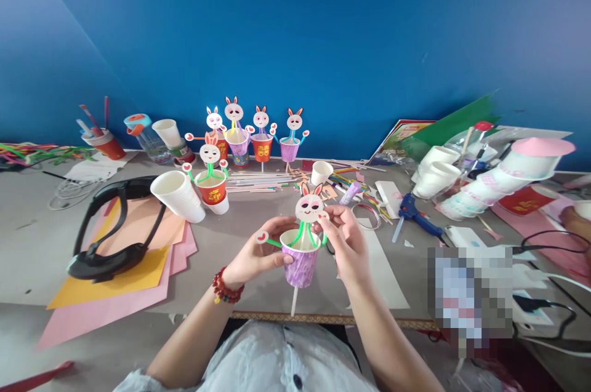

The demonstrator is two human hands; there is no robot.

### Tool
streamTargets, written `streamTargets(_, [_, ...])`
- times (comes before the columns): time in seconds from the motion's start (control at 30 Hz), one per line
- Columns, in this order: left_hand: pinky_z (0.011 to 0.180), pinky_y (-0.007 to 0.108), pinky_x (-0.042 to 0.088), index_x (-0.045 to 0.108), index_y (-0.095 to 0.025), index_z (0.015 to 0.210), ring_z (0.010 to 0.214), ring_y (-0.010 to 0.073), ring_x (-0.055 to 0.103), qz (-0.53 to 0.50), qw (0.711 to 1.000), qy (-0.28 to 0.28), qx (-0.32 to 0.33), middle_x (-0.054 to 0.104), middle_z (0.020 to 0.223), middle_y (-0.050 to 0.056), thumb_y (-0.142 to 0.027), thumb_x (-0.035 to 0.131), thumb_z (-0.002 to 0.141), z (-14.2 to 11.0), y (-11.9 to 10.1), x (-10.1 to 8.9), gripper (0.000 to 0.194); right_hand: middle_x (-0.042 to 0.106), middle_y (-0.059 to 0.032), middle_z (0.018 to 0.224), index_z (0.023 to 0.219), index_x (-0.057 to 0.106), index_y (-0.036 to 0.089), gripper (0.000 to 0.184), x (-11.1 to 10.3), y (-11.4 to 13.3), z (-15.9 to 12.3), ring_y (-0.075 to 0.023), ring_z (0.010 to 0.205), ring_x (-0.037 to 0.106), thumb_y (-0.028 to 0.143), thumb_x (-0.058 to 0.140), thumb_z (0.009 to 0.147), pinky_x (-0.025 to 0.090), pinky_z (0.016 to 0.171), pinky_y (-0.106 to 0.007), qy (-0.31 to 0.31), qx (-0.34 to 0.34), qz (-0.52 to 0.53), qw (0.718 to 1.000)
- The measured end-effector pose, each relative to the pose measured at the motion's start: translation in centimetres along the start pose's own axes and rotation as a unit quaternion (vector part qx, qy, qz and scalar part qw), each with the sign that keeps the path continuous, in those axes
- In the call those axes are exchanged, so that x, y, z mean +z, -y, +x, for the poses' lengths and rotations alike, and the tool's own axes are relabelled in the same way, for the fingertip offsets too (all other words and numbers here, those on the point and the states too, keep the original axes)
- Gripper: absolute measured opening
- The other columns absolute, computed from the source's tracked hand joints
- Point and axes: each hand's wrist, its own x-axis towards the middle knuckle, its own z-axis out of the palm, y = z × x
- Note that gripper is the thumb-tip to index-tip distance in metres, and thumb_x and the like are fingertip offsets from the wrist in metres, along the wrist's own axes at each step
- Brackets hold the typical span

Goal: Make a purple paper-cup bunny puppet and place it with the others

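Note:
In front of my body I hold up a purple-coloured paper cup [301, 266] with a white straw [294, 302] sticking out below it. A paper rabbit head [309, 207] with pink ears rises from the cup on green pipe cleaners. One green arm ends in a white disc with a red heart [262, 237], out to the left. My left hand [265, 250] is closed round the cup's left side. With thumb and fingers pinched, my right hand [347, 241] grips the rabbit's other paper disc [325, 217] beside the head.
Several finished rabbit cups [262, 147] stand along the wall. Stacked white cups [178, 195], a black headset [108, 263] and coloured paper [106, 293] lie left. A blue glue gun [419, 216], a cup tower [503, 176] and power strips with cables are right.

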Motion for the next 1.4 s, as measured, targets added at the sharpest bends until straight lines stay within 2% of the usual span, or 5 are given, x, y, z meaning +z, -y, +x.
streamTargets(0.4, [0.108,0.042,0.042,0.064,-0.023,0.123,0.13,0.0317,0.05,0.024,1.0,-0.001,0.007,0.054,0.138,0.013,-0.03,0.075,0.083,-0.2,-0.6,0.4,0.043,0.073,-0.0037,0.087,0.094,0.07,0.021,0.026,0.4,-1.2,0.0,-0.0209,0.079,0.066,0.04,0.076,0.077,0.053,0.067,-0.029,0.032,0.057,0.0,0.998])
streamTargets(0.53, [0.108,0.047,0.041,0.065,-0.022,0.123,0.134,0.0365,0.044,-0.032,0.998,-0.018,0.057,0.049,0.143,0.014,-0.061,0.07,0.078,0.3,-0.8,0.4,0.06,0.074,-0.0048,0.089,0.096,0.071,0.02,0.029,0.8,-1.4,0.0,-0.0225,0.079,0.067,0.04,0.076,0.076,0.054,0.067,-0.031,0.022,0.063,0.0,0.998])
streamTargets(0.63, [0.104,0.051,0.043,0.066,-0.019,0.116,0.123,0.0356,0.053,-0.112,0.991,-0.049,0.048,0.06,0.127,0.017,-0.085,0.036,0.08,0.9,-1.3,-0.5,0.082,0.074,-0.005,0.091,0.096,0.071,0.02,0.028,0.5,-1.5,0.1,-0.0229,0.081,0.066,0.038,0.076,0.075,0.054,0.069,-0.031,0.038,0.065,-0.007,0.997])
streamTargets(0.87, [0.081,0.029,0.047,0.066,-0.014,0.09,0.086,0.0184,0.059,0.085,0.994,-0.041,-0.05,0.065,0.09,0.006,-0.042,0.074,0.08,2.5,-4.0,-2.0,0.031,0.071,-0.0034,0.087,0.096,0.071,0.02,0.023,0.6,-1.6,0.6,-0.0211,0.08,0.065,0.033,0.075,0.078,0.053,0.071,-0.03,0.129,0.062,-0.04,0.989])
streamTargets(1.4, [0.077,0.026,0.046,0.067,-0.014,0.088,0.083,0.0178,0.06,0.2,0.978,-0.015,-0.061,0.067,0.086,0.006,-0.041,0.062,0.09,1.3,-6.2,-1.5,0.028,0.071,-0.0012,0.086,0.095,0.069,0.02,0.018,0.3,0.2,1.3,-0.0204,0.079,0.064,0.032,0.071,0.083,0.051,0.071,-0.029,0.201,0.019,-0.126,0.971])
